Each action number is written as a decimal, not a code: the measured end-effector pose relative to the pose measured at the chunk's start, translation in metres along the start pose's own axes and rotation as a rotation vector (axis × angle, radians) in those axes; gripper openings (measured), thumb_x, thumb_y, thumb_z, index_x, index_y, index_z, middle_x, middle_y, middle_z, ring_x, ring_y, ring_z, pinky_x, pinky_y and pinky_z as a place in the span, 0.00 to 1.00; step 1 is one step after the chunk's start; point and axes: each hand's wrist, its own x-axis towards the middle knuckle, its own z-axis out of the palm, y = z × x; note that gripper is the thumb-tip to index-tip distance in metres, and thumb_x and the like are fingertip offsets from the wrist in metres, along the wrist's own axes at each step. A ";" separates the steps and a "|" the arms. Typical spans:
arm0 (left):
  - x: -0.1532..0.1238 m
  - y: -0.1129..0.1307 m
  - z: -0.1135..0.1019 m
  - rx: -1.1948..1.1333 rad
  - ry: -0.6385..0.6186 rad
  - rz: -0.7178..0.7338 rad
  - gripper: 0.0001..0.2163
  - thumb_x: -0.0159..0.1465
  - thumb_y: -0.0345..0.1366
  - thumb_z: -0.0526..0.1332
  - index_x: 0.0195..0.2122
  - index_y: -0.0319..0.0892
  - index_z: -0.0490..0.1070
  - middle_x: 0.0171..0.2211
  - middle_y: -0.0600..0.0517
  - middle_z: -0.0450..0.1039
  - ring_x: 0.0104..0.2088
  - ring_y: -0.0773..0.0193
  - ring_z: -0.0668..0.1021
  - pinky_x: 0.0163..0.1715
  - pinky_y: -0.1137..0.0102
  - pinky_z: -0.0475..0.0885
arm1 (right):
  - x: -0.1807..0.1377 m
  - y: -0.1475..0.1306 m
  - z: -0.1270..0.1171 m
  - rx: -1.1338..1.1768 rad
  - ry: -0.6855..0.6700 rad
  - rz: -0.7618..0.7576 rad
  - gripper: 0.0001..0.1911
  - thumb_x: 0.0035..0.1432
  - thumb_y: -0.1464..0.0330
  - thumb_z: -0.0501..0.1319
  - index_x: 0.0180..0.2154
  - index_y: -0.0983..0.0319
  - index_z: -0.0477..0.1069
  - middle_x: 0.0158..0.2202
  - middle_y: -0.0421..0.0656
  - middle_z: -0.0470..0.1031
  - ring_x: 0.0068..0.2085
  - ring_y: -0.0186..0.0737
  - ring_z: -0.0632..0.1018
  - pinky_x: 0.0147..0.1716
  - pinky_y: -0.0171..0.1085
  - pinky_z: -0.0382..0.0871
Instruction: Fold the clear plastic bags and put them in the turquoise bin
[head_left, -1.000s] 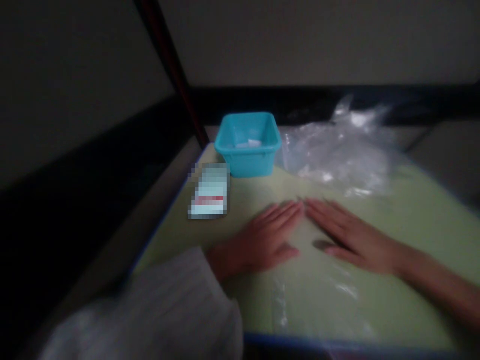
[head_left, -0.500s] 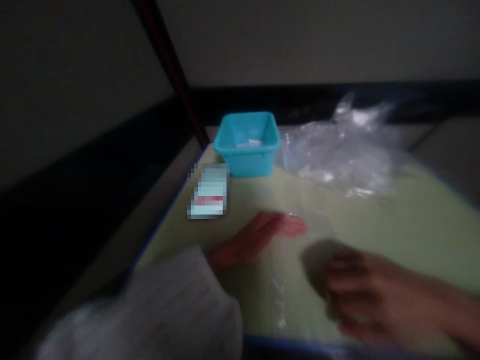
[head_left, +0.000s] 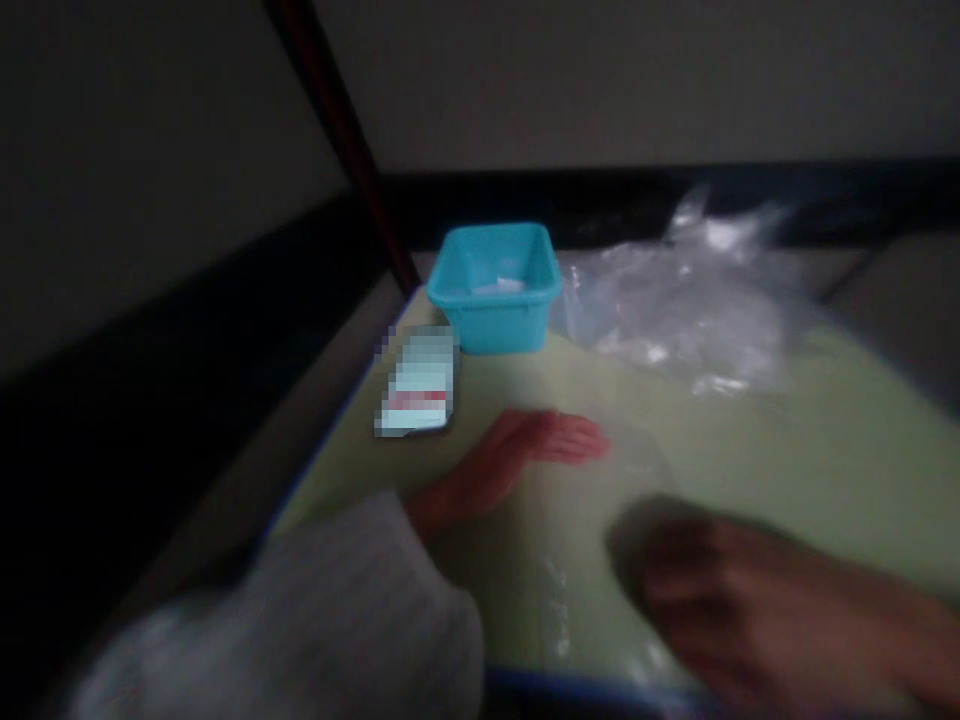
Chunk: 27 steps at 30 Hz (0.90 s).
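My left hand (head_left: 551, 438) lies with its fingers stretched out over a clear plastic sheet or bag (head_left: 559, 600) on the yellow-green tabletop. My right hand (head_left: 720, 600) is at the lower right, above the near part of the plastic, with its fingers curled in and blurred by motion. What it holds, if anything, is hidden under the fingers. The clear plastic is hard to make out; its glints show near the front edge and its faint outline curves past my left fingertips.
A turquoise basket (head_left: 499, 325) with pale pieces inside stands at the back of the table (head_left: 810, 450). Left of it lies a phone-like object (head_left: 420, 380), pixelated. A crumpled heap of clear plastic (head_left: 697, 310) lies at the back right. A dark red pole (head_left: 345, 130) rises behind.
My left hand has shifted slightly left and away from me, and its fingers show more plainly. My right hand has moved a little down, towards the near edge.
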 end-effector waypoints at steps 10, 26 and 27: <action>-0.004 -0.007 0.000 0.138 -0.034 -0.019 0.26 0.67 0.53 0.47 0.46 0.35 0.73 0.46 0.42 0.76 0.50 0.55 0.77 0.54 0.59 0.67 | 0.000 -0.002 0.000 0.028 -0.031 0.041 0.07 0.57 0.71 0.59 0.26 0.60 0.67 0.28 0.38 0.71 0.30 0.37 0.69 0.34 0.40 0.59; -0.004 -0.016 -0.004 0.177 -0.119 -0.044 0.24 0.68 0.50 0.45 0.48 0.38 0.72 0.49 0.44 0.75 0.51 0.58 0.75 0.54 0.62 0.68 | 0.001 -0.001 -0.011 0.567 0.027 0.202 0.08 0.45 0.79 0.57 0.25 0.59 0.68 0.24 0.38 0.69 0.31 0.36 0.72 0.32 0.35 0.66; -0.004 -0.016 -0.004 0.174 -0.123 -0.049 0.24 0.68 0.50 0.45 0.48 0.38 0.72 0.49 0.45 0.75 0.51 0.58 0.75 0.54 0.62 0.68 | 0.001 0.000 -0.012 0.607 0.044 0.218 0.09 0.44 0.79 0.57 0.25 0.59 0.68 0.24 0.38 0.69 0.30 0.35 0.72 0.31 0.34 0.66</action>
